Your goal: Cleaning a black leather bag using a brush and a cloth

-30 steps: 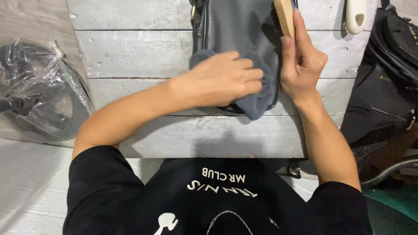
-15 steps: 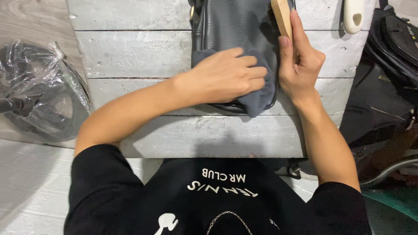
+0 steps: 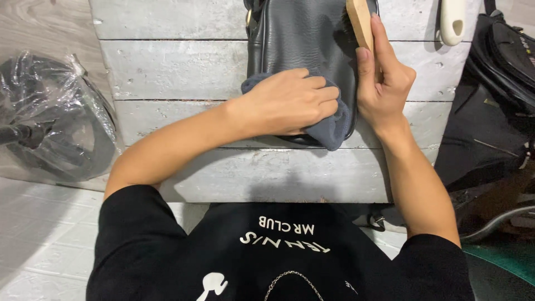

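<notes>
Pressing down with curled fingers (image 3: 320, 95), the left hand (image 3: 284, 103) is bunching a grey-blue cloth (image 3: 334, 125) against the lower part of a dark leather bag (image 3: 304, 36); most of the cloth is lying hidden under the palm, with only its edges showing at the knuckles and below the fingers. The right hand (image 3: 384, 83) is gripping a wooden-backed brush (image 3: 359, 22) along its side, fingers stretched up the handle, and the bristles are hard to make out against the leather. The bag is lying on a whitewashed plank tabletop (image 3: 178, 72), its top cut off by the picture's upper edge. A white handle (image 3: 452, 21) is resting near the right corner, also cut off. A black backpack (image 3: 501, 67) is sitting to the right, and something dark wrapped in clear plastic (image 3: 50, 117) is lying to the left.
</notes>
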